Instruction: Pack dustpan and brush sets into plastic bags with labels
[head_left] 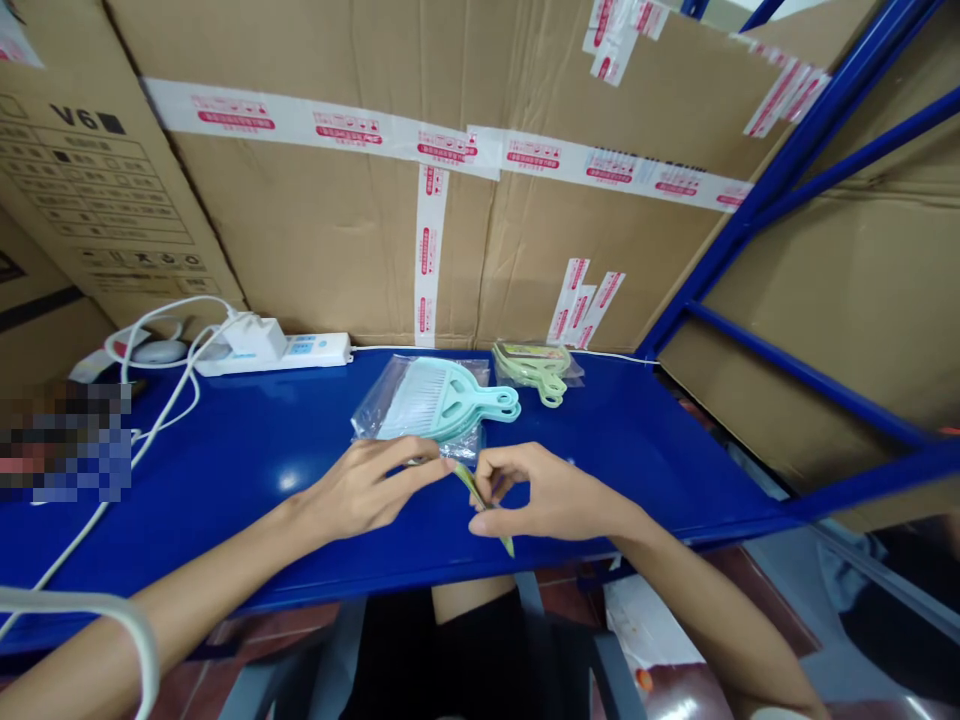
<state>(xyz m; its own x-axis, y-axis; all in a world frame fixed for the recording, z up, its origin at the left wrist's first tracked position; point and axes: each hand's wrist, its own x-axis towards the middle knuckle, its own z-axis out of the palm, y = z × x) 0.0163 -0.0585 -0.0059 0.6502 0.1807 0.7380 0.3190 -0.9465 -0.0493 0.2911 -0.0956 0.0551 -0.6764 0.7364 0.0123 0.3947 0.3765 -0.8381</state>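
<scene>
Fingers of right hand [559, 500] pinch green strip [469, 481] over blue table [637, 440], cardboard [315, 230] behind; left hand [364, 490] at strip's upper end, grip unclear. Strip's middle hidden by fingers; cable [67, 601] cut off lower left.

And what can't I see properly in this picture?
In the head view:
The middle of the green strip: covered by the right hand's fingers.
The left hand's palm: turned away from the camera.
The small print on the left cardboard box: too small to read.
Whatever is at the far left edge: hidden by a pixelated patch.
</scene>
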